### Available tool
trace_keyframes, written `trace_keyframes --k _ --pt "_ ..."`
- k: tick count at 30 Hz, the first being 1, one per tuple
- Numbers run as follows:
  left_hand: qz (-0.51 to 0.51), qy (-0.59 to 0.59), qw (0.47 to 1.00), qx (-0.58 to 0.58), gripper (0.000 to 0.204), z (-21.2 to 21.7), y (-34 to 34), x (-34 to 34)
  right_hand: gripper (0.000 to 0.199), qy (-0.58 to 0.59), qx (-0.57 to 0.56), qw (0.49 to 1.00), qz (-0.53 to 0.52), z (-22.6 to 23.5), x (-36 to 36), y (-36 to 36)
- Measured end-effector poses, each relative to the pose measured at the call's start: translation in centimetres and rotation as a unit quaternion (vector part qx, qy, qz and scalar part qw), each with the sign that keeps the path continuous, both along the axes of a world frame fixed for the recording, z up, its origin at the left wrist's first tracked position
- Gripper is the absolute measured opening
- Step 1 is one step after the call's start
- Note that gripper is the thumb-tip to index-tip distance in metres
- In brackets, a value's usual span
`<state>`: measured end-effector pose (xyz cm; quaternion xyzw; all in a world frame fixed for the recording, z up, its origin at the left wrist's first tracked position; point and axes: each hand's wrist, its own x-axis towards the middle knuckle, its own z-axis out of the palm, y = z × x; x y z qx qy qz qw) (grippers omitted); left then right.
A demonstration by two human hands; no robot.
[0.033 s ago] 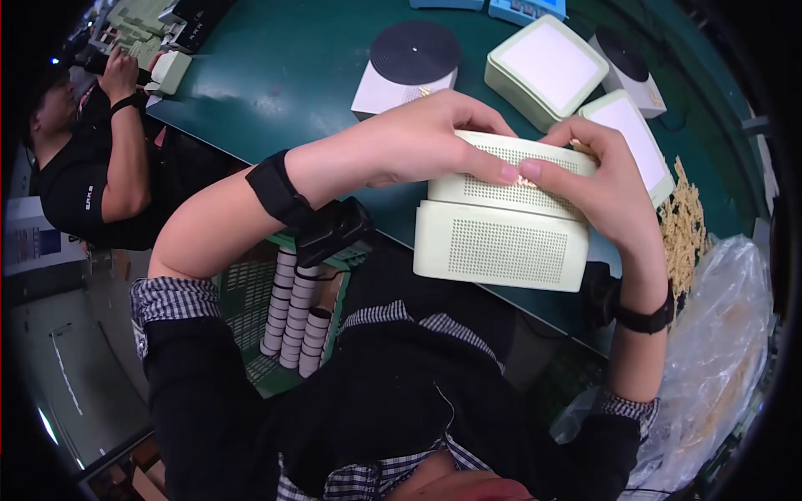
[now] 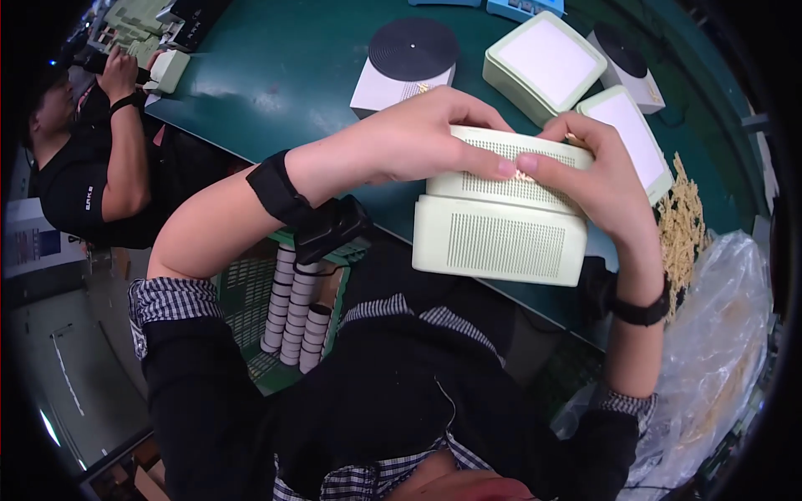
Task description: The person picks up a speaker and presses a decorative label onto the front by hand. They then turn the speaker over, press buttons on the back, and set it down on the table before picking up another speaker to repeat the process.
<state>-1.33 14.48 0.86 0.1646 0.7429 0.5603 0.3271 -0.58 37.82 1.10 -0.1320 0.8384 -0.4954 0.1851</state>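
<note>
Two pale green boxes with perforated fronts stand close together at the near edge of the table. Both my hands are around the far box [image 2: 468,185], fingers behind it and thumbs on its perforated face. My left hand [image 2: 447,138] holds its left part and my right hand [image 2: 597,171] its right part. My thumb tips nearly meet over a small gold-coloured piece [image 2: 522,176] on that face, partly hidden by them. The near box [image 2: 501,242] sits just in front, with no hand on it.
A white box with a black disc [image 2: 413,50] stands behind my left hand. Pale green boxes with white tops [image 2: 547,63] are beyond my right hand. Tan pieces [image 2: 681,221] lie heaped by a clear plastic bag [image 2: 710,351]. A co-worker [image 2: 83,167] stands at left.
The boxes and my hands appear slightly higher in the picture, as does the table behind them. My grip looks the same, with both thumbs still at the gold-coloured piece.
</note>
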Motion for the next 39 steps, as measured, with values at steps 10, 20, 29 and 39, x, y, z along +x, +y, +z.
trace_keyframes --k 10,20,29,39 --pt "0.015 0.025 1.0 0.0 0.05 -0.8 0.1 0.0 0.049 -0.005 -0.103 0.994 0.032 -0.9 0.1 0.7" --pt "0.069 0.541 0.835 0.076 0.035 3.4 1.1 3.7 0.107 0.41 0.032 0.911 -0.002 2.8 6.5 0.4" --pt "0.055 0.29 0.934 0.204 0.015 4.4 1.4 7.0 0.079 0.479 -0.02 0.876 0.038 4.0 10.1 -1.0" --pt "0.036 0.284 0.943 0.171 0.016 4.8 1.1 6.5 0.042 0.466 -0.039 0.884 -0.009 4.0 10.6 -2.3"
